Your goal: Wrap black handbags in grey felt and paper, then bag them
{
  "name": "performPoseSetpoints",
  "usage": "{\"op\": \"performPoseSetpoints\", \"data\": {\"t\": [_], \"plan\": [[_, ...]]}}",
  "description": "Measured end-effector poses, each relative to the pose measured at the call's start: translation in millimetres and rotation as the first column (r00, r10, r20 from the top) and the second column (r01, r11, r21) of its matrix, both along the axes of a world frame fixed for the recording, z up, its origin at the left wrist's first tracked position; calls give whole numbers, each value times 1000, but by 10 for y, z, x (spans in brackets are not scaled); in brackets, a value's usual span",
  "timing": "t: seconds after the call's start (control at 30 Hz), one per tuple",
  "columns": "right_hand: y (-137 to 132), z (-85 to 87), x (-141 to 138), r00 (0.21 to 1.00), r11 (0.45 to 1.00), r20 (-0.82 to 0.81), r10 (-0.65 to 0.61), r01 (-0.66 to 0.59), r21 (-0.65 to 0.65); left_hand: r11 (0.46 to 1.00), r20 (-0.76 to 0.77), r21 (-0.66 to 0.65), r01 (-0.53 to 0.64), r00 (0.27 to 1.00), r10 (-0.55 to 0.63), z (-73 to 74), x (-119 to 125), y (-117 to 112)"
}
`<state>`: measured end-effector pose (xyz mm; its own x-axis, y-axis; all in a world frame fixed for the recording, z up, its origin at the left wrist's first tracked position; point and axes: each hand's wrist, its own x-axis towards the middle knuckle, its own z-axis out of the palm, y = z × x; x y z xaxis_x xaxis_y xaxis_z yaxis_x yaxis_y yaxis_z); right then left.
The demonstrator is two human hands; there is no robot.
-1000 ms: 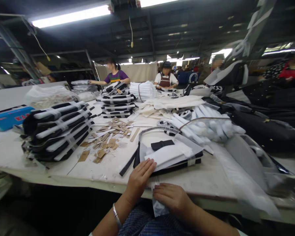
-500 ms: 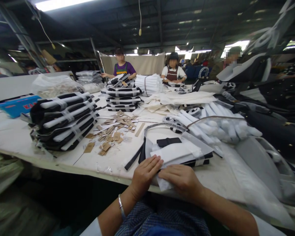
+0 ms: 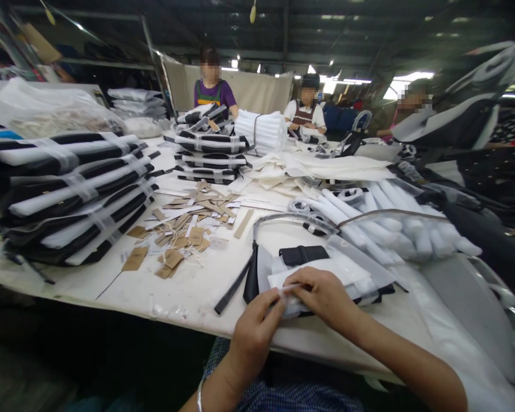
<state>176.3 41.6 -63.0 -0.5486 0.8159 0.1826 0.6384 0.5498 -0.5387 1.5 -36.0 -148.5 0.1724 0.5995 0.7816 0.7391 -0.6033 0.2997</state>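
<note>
A black handbag (image 3: 251,277) lies on the table before me, its strap (image 3: 256,229) looped behind it. White and translucent wrapping sheet (image 3: 347,269) covers most of the bag. A small black pouch-like piece (image 3: 304,254) rests on top. My left hand (image 3: 254,327) is closed at the near edge of the wrapping, thumb and finger pinching its white edge. Beside it my right hand (image 3: 324,294) pinches the same edge, fingers bent over the wrapping. The fingertips nearly meet. Part of the bag is hidden under the sheet and my right hand.
Wrapped black bags (image 3: 75,189) are stacked at left, with another stack (image 3: 212,157) farther back. Paper tags (image 3: 171,260) lie scattered mid-table. Bundled white foam rolls (image 3: 390,220) and plastic film (image 3: 438,309) lie at right. Two people (image 3: 213,86) (image 3: 306,109) work across the table.
My left hand has gone from lying flat on the wrapping to pinching its edge. My right hand has shifted up onto the wrapping, fingers more bent. The view has moved closer to the table.
</note>
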Motion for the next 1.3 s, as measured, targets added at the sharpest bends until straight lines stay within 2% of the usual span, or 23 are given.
{"op": "performPoseSetpoints", "data": {"t": [0.1, 0.23, 0.4, 0.6, 0.77, 0.87, 0.97, 1.03, 1.07, 1.13, 1.23, 1.27, 1.3], "plan": [[41, 25, -41, 994, 998, 90, -57, 59, -21, 999, 32, -21, 31, 999, -30, 3, -41, 1], [84, 40, -72, 984, 998, 171, -60, 59, 12, 999, 63, -49, 22, 998, -19, 29, -51, 12], [148, 39, -101, 978, 998, 201, -51, 60, -37, 1000, -23, -2, 22, 999, -23, 98, -37, 28], [297, 76, -165, 970, 997, 244, -11, 30, -73, 997, -138, -21, 76, 987, -78, 155, -53, 28], [399, 8, -210, 981, 1000, 192, -11, 14, -19, 999, -218, -49, 25, 975, -35, 146, -42, 49], [342, -3, -138, 1000, 997, 28, -12, 10, 75, 999, -230, -44, 20, 973, -30, 121, -50, 54], [162, 115, 168, 984, 989, -177, -35, 59, 132, 999, -243, -29, 46, 969, -51, 84, -85, 52], [10, 250, 548, 960, 966, -237, -147, 191, 173, 998, -244, -12, 55, 968, -56, 52, -120, 64], [-66, 323, 791, 943, 938, -238, -234, 283, 199, 998, -251, -2, 57, 966, -55, 36, -138, 76], [-208, 468, 1352, 873, 836, -202, -444, 485, 257, 997, -257, 29, 65, 965, -56, 6, -166, 104], [-361, 634, 2212, 661, 600, -154, -734, 738, 309, 996, -258, 53, 65, 965, -49, -18, -178, 127], [-385, 668, 2458, 594, 542, -110, -797, 784, 303, 996, -262, 60, 64, 964, -46, -23, -175, 128], [-397, 693, 2676, 548, 513, -55, -835, 810, 285, 996, -266, 68, 64, 963, -44, -28, -170, 128]]}}
